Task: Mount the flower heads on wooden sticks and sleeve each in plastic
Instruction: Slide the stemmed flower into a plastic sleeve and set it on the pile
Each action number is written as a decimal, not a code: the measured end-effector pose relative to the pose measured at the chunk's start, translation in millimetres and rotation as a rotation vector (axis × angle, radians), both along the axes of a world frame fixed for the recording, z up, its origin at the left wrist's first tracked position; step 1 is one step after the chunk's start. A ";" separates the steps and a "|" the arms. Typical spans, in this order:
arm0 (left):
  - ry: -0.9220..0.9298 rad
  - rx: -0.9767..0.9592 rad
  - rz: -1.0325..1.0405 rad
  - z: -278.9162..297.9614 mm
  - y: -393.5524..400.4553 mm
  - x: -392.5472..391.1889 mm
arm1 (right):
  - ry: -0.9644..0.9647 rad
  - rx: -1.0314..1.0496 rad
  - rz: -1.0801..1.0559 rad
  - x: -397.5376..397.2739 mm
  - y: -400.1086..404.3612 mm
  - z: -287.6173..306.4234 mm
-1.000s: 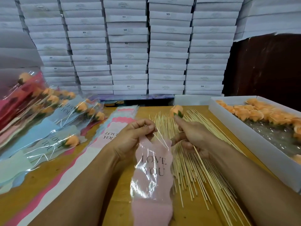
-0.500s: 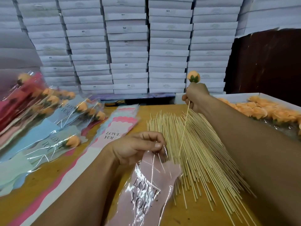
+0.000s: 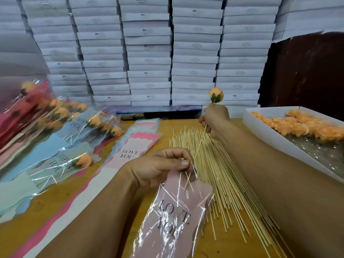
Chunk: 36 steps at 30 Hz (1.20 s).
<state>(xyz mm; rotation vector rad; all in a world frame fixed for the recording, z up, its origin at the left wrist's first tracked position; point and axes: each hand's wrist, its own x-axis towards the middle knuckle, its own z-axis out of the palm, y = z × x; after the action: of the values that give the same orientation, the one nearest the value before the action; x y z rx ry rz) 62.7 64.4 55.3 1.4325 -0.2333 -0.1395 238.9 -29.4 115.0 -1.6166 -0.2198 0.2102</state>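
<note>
Peach-orange petals form the small flower head (image 3: 216,94), a closed rosebud shape with a green calyx at its base, sitting on the top end of a thin pale wooden stick (image 3: 199,142). The right hand (image 3: 216,118) is curled around the stick just under the bloom and holds it raised above the far part of the wooden surface (image 3: 61,207). The stick slants down and toward the person, and its lower tip sits inside the mouth of a plastic sleeve (image 3: 173,218). That sleeve is clear film over a pink scalloped backing printed "LOVE YOU" in dark letters, creased and glinting. The left hand (image 3: 160,167) pinches its upper edge between thumb and fingers, holding the opening up while the rest trails toward the near edge.

Under and beside the stick lies a fanned heap of bare sticks (image 3: 223,183), spread across the middle of the surface. To the right stands a white tray (image 3: 279,144) with many loose peach flower heads (image 3: 301,127) packed at its far end. Left of the hands is a stack of flat unused sleeves (image 3: 135,144) in pink and pale blue, with the same lettering. Farther left lies a pile of finished sleeved flowers (image 3: 61,127), their peach heads showing through blue, grey and red wrappers. Behind everything rises a wall of stacked white boxes (image 3: 149,53).
</note>
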 end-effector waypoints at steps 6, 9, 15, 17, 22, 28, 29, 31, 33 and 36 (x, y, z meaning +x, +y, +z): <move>-0.052 -0.074 0.159 -2.0 3.7 6.0 | 0.142 0.171 0.161 -28.7 -11.1 -14.5; -0.081 -0.102 0.173 -1.7 5.7 8.8 | 0.172 0.153 0.274 -39.8 -22.3 -16.3; -0.123 -0.132 0.289 -4.1 5.8 13.7 | 0.085 -0.031 0.407 -49.4 -41.6 -22.0; -0.136 -0.134 0.339 -4.5 5.8 15.7 | 0.068 -0.068 0.453 -51.6 -45.3 -26.6; -0.104 -0.159 0.353 -3.4 5.4 15.0 | 0.029 -0.101 0.643 -50.9 -52.3 -31.7; -0.111 -0.106 0.327 -2.4 2.3 12.0 | 0.111 -0.059 0.646 -25.6 -72.4 -28.8; -0.114 -0.093 0.321 -2.5 1.2 11.3 | 0.126 0.016 0.567 -23.3 -71.5 -30.9; -0.121 -0.041 0.316 -2.3 -0.7 10.3 | 0.153 0.194 0.485 -20.0 -68.4 -35.3; -0.107 -0.020 0.307 -2.2 -1.6 10.7 | 0.176 0.340 0.487 -18.0 -67.4 -38.1; -0.058 -0.057 0.265 -1.8 -2.8 10.4 | 0.175 0.400 0.536 -18.5 -70.3 -36.7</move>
<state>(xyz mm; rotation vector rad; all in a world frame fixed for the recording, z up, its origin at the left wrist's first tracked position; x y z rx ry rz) 73.1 61.6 53.5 1.3980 -0.0918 0.1249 220.5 -99.7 78.3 -1.1090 -0.5249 0.6722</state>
